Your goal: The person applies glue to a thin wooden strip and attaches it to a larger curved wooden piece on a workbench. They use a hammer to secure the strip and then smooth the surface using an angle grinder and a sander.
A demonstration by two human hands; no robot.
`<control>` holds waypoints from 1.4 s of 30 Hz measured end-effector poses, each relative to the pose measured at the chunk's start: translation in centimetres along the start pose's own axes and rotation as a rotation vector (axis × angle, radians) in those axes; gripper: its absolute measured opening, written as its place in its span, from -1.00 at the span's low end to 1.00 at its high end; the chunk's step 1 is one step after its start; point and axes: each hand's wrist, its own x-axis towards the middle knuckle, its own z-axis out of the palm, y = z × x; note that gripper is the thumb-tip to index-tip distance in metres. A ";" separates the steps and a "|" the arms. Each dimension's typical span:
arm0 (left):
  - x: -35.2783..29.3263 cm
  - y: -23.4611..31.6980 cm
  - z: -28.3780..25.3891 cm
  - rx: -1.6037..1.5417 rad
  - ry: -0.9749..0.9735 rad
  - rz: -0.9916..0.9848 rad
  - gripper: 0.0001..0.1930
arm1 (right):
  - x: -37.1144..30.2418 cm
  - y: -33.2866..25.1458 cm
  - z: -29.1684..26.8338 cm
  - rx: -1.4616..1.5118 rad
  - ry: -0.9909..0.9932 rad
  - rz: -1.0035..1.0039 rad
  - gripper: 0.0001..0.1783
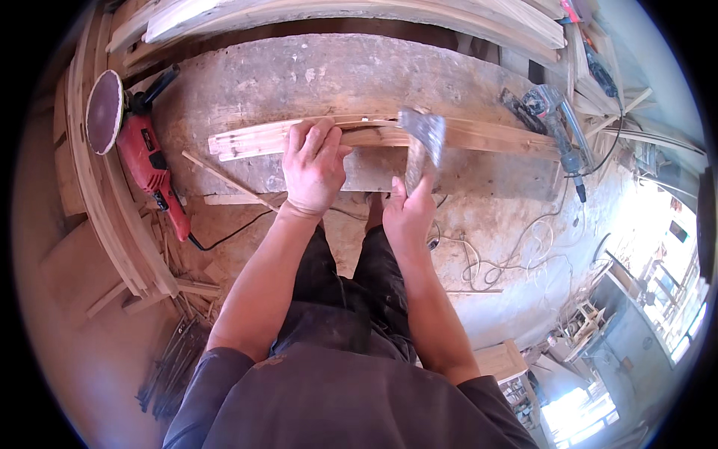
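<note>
A long wooden moulding (250, 141) with grooved edges lies across the worn workbench (336, 71). My left hand (314, 168) grips it left of centre, fingers curled over the wood. Right of that, my right hand (410, 213) is closed round the wooden handle of a hatchet (424, 133). Its broad metal head is raised over the moulding and slightly blurred. From this angle I cannot tell whether the head touches the wood. Beneath the head, a narrow dark gap runs between the strips of the moulding.
A red angle grinder (149, 161) with a round sanding disc lies at the bench's left end. A blue-grey power tool (553, 123) rests at the right end. Planks (359, 11) are stacked behind. A thin stick (224, 179) overhangs the front edge, and cables (486, 273) trail over the floor.
</note>
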 end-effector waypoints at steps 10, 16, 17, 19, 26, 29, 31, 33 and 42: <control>-0.9 0.5 0.6 0.052 -0.005 -0.039 -0.56 | 0.5 -0.2 -0.2 -0.142 -0.155 0.115 -0.69; -0.9 1.1 0.7 0.110 -0.060 -0.061 -0.59 | 0.6 -0.5 -0.2 -0.062 -0.118 0.059 -0.71; -0.9 1.2 0.7 0.117 -0.075 -0.066 -0.57 | 0.4 -0.3 -0.1 -0.053 -0.083 0.036 -0.71; -0.9 1.3 0.6 0.121 -0.106 -0.076 -0.55 | -0.3 0.2 0.3 -0.035 -0.013 -0.006 -0.71; -1.7 2.0 0.7 0.182 -0.165 -0.121 -0.46 | 0.0 -0.4 0.0 -0.084 -0.095 0.004 -0.69; -1.9 2.2 0.7 0.190 -0.158 -0.102 -0.44 | -0.7 0.8 0.4 -0.043 -0.047 -0.003 -0.69; -1.9 2.3 0.6 0.190 -0.186 -0.103 -0.42 | 1.0 1.2 1.4 -0.136 -0.056 -0.023 -0.71; -1.8 2.3 0.4 0.190 -0.240 -0.117 -0.39 | 1.4 0.5 0.9 -0.074 -0.096 0.040 -0.72; -1.8 2.7 -0.4 0.210 -0.302 -0.090 -0.27 | 1.2 0.7 1.3 -0.140 -0.119 0.105 -0.71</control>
